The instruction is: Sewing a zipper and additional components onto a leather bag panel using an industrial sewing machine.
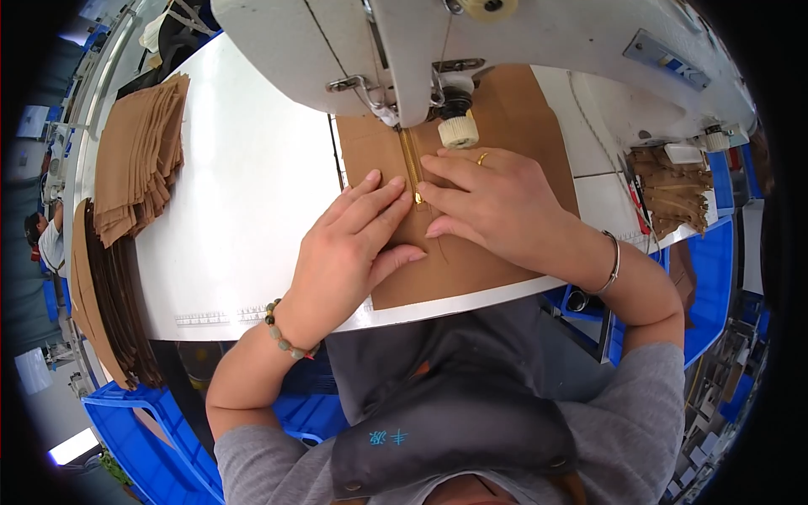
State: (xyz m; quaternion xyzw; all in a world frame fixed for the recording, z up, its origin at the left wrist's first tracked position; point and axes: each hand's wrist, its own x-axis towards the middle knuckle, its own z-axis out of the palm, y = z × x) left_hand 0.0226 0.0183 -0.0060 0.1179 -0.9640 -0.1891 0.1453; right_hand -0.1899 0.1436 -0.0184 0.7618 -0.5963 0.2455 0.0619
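Note:
A brown fabric panel (497, 269) lies flat on the white sewing table, its far part under the head of a sewing machine (539, 38). Down its middle runs a gold zipper (411, 160) with a small metal pull at the near end. My left hand (353, 231) rests palm down on the panel, left of the zipper, fingers stretched toward the machine and thumb spread. From the right, my right hand (497, 198) presses the cloth flat, its fingertips beside the zipper and the pull. Neither hand grips anything. A loose thread trails below the zipper.
Stacked brown fabric pieces (139, 160) stand on the table's left, with more brown panels (105, 295) hanging over that edge. Zippers bundled on brown tape (671, 192) lie at the right, near red-handled snips (644, 217). Blue bins (711, 278) flank the table below.

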